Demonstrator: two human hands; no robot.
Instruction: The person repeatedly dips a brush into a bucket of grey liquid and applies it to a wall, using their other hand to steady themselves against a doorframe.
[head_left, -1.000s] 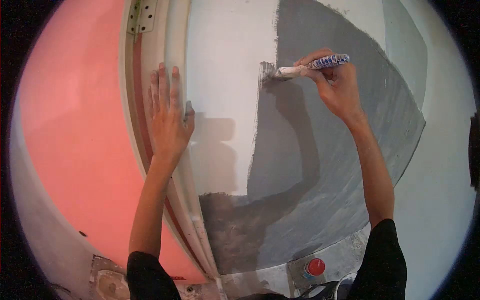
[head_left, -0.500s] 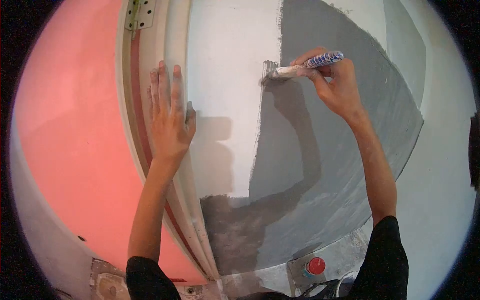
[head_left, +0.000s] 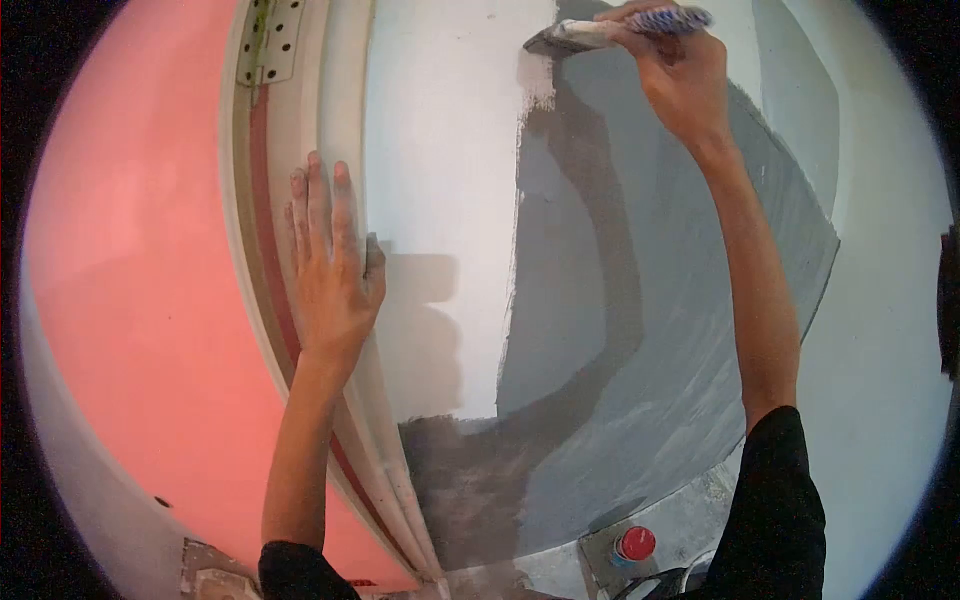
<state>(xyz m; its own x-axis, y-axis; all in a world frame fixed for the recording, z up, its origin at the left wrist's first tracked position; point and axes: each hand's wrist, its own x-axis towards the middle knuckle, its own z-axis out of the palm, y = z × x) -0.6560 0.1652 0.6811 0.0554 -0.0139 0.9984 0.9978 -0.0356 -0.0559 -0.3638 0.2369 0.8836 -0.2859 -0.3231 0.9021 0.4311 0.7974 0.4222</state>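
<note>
White wall (head_left: pixel 450 150), half coated in grey paint (head_left: pixel 620 330), fills the view. The right hand (head_left: pixel 680 70) grips a paintbrush (head_left: pixel 580 35) by its handle, with the bristles touching the wall just left of its fingers. The left hand (head_left: pixel 330 270) presses flat, fingers together, on the door frame (head_left: pixel 300 120) beside a pink door (head_left: pixel 130 280). A red-capped can (head_left: pixel 632 545) sits below the right arm.

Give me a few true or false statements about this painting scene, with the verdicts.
1. The right hand holds a paintbrush to the wall. True.
2. The left hand grips a roller. False: it lies flat and open on the door frame.
3. Grey paint covers the wall's right part. True.
4. The can below has a blue cap. False: the cap is red.
</note>
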